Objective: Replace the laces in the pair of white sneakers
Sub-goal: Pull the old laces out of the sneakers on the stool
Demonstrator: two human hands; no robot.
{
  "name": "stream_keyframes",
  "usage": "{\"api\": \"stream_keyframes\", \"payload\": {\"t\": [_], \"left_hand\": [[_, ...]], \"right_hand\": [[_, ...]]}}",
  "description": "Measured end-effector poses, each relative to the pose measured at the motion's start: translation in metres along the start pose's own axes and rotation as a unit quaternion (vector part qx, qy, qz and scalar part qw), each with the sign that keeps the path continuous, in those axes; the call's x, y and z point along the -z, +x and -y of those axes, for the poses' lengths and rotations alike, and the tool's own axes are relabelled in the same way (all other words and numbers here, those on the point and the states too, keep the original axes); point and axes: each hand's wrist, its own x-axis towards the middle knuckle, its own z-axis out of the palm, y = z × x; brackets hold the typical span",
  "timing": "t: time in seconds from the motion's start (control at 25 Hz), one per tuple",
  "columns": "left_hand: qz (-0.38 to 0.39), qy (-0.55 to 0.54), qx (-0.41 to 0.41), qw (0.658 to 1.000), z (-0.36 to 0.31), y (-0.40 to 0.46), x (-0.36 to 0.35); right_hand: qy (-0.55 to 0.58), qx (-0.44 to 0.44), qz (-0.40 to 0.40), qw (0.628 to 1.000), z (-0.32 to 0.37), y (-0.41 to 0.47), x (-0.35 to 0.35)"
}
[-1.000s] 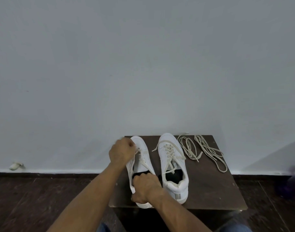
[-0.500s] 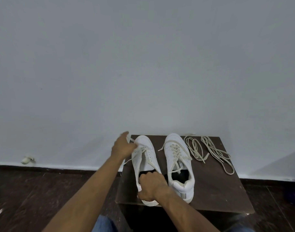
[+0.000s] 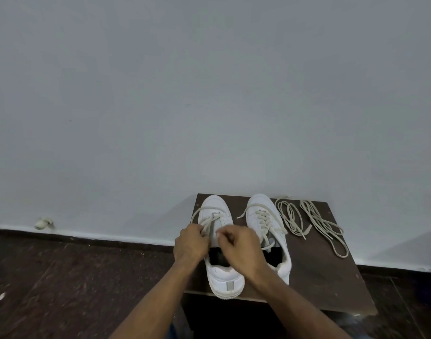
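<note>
A dark bench [image 3: 314, 272] carries two sneakers: the left shoe [image 3: 224, 277] under both hands, the right shoe [image 3: 263, 211] beside it. The left hand [image 3: 190, 243] and right hand [image 3: 241, 245] have fingers curled, pinching its lace [image 3: 204, 222]. Two spare laces [image 3: 307, 223] lie right of the shoes.

Our left hand [image 3: 190, 243]: fingers curled, pinching a lace, bare forearm running back toward us. Our right hand [image 3: 239, 245]: just beside the left, knuckles up, fingers curled in a pinch; what they hold we cannot tell.
</note>
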Motion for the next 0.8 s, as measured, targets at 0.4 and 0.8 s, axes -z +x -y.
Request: {"api": "stream_keyframes", "payload": {"t": [0.4, 0.8], "left_hand": [[0.007, -0.066, 0.052, 0.996, 0.01, 0.004, -0.003], [-0.002, -0.037, 0.042, 0.998, 0.005, 0.005, -0.004]], "right_hand": [[-0.368, 0.026, 0.101, 0.924, -0.011, 0.087, -0.033], [-0.057, -0.117, 0.085, 0.988, -0.026, 0.117, 0.013]]}}
